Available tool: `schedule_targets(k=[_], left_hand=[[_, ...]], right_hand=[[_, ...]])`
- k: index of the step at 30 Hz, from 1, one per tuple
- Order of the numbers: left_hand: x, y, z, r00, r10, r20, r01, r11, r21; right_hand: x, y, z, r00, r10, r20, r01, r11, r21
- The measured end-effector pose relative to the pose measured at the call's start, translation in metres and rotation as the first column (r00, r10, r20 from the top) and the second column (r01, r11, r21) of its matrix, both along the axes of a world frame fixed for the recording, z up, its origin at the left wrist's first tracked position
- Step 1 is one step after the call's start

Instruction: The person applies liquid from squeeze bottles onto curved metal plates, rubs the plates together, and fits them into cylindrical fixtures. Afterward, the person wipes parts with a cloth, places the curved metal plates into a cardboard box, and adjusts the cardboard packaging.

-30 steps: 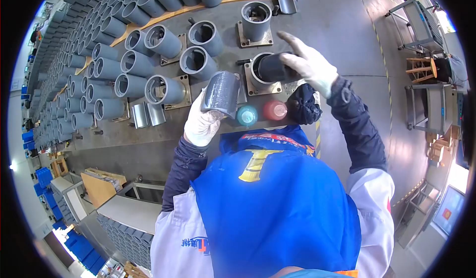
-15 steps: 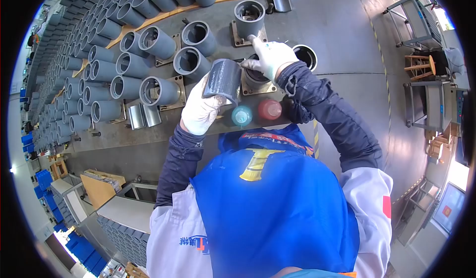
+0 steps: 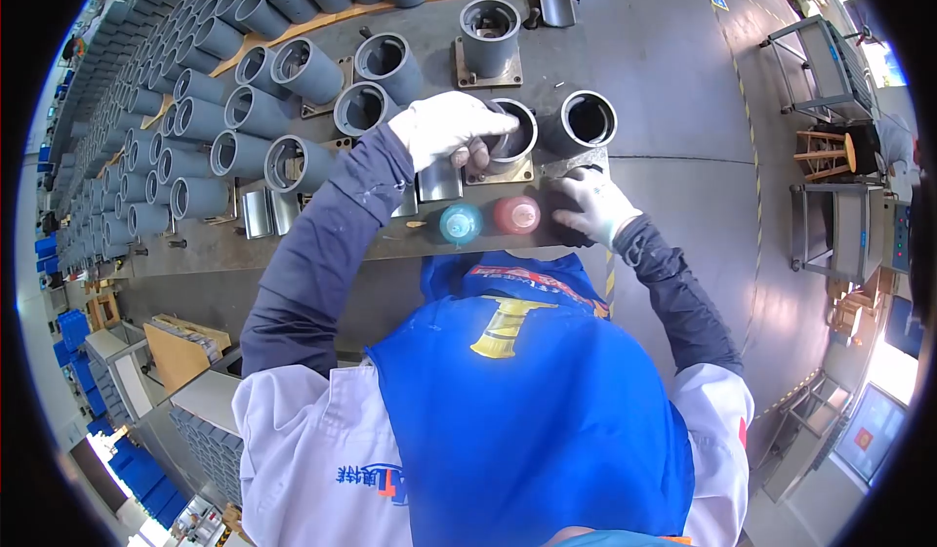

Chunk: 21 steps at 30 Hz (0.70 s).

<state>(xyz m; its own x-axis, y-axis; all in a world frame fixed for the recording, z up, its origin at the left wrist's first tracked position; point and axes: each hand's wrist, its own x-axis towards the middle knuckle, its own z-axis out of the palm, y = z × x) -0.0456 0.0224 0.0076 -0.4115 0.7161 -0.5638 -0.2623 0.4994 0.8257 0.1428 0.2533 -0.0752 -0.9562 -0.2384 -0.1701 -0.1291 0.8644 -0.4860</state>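
My left hand, in a white glove with dark-stained fingertips, reaches across the bench to a short grey cylinder. Its fingers are bent over the near rim, and the thumb is low on the outside. The cylinder stands upright on a square metal base plate. My right hand, gloved too, is at the bench's front edge with curled fingers around something dark, mostly hidden. A red-capped bottle and a teal bottle stand between the hands. Another open cylinder is just beyond my right hand.
Many grey cylinders fill the bench's left side. Behind my hands, a cylinder stands on a bolted plate. Curved shiny metal shells lie beside my left wrist, and another shell lies at the back. Wheeled carts stand right.
My left hand no longer holds the grey curved piece and has moved right to the cylinder. My right hand has left that cylinder and come back to the bench's front edge.
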Motion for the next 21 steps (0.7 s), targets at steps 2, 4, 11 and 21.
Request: schedule_targets(k=[2,4,11,21], left_hand=[[0.002,0.013,-0.002,0.981,-0.069,-0.181,0.053,0.995,-0.088],[0.008,0.028,-0.003,0.843,-0.237,-0.483,0.106,0.953,-0.284],[0.042,0.025,-0.031,0.572,0.026,-0.82,-0.198,0.974,-0.108],[0.048,0.02,-0.068,0.523,0.258,-0.812,-0.28,0.952,0.122]], right_hand=[[-0.003,0.002,-0.013,1.0,0.024,-0.001,-0.024,0.999,-0.027],[-0.005,0.0,-0.018,0.999,0.033,0.034,-0.033,0.999,-0.027],[-0.002,0.007,-0.019,0.996,0.019,0.086,-0.013,0.997,-0.074],[0.0,0.011,-0.02,0.993,0.006,0.121,0.018,0.981,-0.194]])
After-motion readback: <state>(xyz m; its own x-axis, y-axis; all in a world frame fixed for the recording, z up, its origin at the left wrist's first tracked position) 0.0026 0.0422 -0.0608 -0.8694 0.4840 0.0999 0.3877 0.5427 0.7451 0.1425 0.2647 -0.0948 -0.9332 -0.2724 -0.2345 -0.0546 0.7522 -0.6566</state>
